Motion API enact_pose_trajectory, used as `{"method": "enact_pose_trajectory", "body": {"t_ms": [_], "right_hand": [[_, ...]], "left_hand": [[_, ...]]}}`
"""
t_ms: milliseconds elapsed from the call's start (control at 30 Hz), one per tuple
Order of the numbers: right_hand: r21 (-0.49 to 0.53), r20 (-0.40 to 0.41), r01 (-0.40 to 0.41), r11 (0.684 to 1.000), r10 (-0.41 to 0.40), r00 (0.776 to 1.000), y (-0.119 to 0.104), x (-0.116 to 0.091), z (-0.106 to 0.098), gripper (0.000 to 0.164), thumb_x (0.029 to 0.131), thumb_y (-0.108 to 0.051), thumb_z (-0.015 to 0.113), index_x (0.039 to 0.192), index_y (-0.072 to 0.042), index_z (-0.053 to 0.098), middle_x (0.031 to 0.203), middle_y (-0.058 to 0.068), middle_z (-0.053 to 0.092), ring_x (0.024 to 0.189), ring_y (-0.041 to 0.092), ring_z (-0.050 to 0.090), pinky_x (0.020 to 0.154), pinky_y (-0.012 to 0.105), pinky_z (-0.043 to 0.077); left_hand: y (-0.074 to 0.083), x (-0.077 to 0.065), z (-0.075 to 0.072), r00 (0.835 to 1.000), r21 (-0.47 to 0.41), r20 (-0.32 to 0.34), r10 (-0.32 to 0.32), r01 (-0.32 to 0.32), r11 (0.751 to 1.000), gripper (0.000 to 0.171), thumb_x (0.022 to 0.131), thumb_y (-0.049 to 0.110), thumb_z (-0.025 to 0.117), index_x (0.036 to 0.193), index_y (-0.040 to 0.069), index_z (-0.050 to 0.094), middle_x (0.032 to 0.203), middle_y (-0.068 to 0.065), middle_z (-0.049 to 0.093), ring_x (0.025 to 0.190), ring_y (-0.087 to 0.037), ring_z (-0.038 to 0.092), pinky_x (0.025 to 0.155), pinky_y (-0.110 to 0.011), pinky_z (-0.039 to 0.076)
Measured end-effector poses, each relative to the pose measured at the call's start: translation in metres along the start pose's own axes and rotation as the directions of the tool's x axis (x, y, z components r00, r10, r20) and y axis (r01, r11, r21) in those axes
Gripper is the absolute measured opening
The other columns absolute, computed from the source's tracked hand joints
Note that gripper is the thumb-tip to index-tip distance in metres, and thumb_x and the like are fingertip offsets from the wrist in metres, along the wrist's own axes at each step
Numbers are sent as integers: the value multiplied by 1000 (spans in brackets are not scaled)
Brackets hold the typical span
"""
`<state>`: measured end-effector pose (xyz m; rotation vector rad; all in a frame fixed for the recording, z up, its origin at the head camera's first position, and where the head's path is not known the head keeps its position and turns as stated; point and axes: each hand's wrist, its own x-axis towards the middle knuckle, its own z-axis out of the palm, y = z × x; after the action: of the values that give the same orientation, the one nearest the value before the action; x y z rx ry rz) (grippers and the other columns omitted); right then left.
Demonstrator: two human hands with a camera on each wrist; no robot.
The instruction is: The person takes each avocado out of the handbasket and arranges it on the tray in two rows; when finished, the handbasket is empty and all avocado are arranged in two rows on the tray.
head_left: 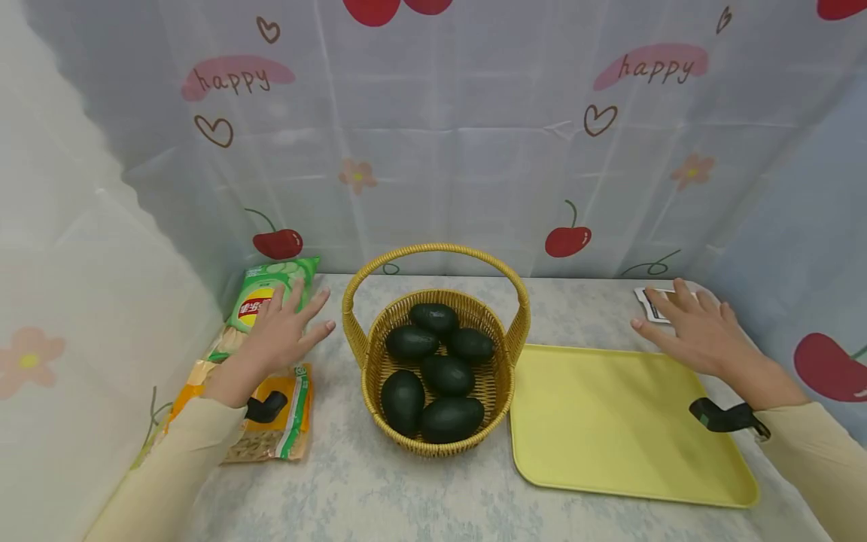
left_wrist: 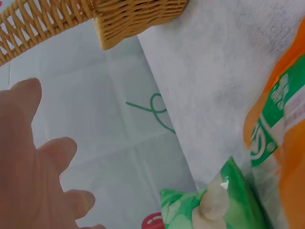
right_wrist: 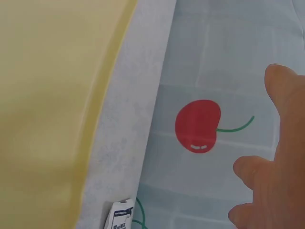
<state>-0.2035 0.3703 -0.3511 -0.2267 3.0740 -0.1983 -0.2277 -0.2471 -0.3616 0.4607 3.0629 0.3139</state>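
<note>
My left hand [head_left: 281, 331], fingers spread, hovers over the snack bags at the left and holds nothing. Beneath it are a green chip bag [head_left: 298, 269] and an orange bag [head_left: 298, 410] with a see-through lower part. Above the far right part of a yellow tray [head_left: 609, 421], my right hand [head_left: 701, 331] is likewise spread and holds nothing. Between the hands stands a yellow wicker basket [head_left: 433, 449] with a tall arched handle. Several dark green avocados [head_left: 447, 375] lie inside it. In the left wrist view the basket [left_wrist: 138, 19] shows at the top.
A small white packet [head_left: 652, 305] lies behind the tray, partly hidden by the right hand. A printed curtain [head_left: 460, 181] closes off the back of the table and both sides. Pale patterned cloth [head_left: 339, 497] covers the tabletop.
</note>
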Motion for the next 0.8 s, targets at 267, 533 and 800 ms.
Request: {"method": "enact_pose_trajectory", "body": {"t_ms": [267,533,800], "right_hand": [[3,-3,2,1000,-2,1000,-1,-3,4,86,103,-61,41,162,-4,16,160,44,5,139,73,11,105,85,8],[-8,-2,3,1000,-4,1000,-3,-5,2,86,103,-61,41,162,-4,17,160,44,6,139,71,12,104,85,10],[-8,-10,12,1000,-12,1000,-8,-9,3,85,103,-60,41,162,-3,19,160,43,8,141,68,14,105,84,11]], "left_hand": [[5,-11,22,996,-137,15,93,-90,986,73,104,50,52,162,11,29,167,-33,10,148,-64,7,114,-79,12],[11,-12,46,983,-457,43,178,-139,878,79,101,44,61,160,3,29,169,-28,9,154,-54,8,117,-74,16],[21,-8,69,977,-574,-39,209,-193,796,75,100,34,65,161,10,29,167,-20,28,152,-47,26,115,-71,28]]}}
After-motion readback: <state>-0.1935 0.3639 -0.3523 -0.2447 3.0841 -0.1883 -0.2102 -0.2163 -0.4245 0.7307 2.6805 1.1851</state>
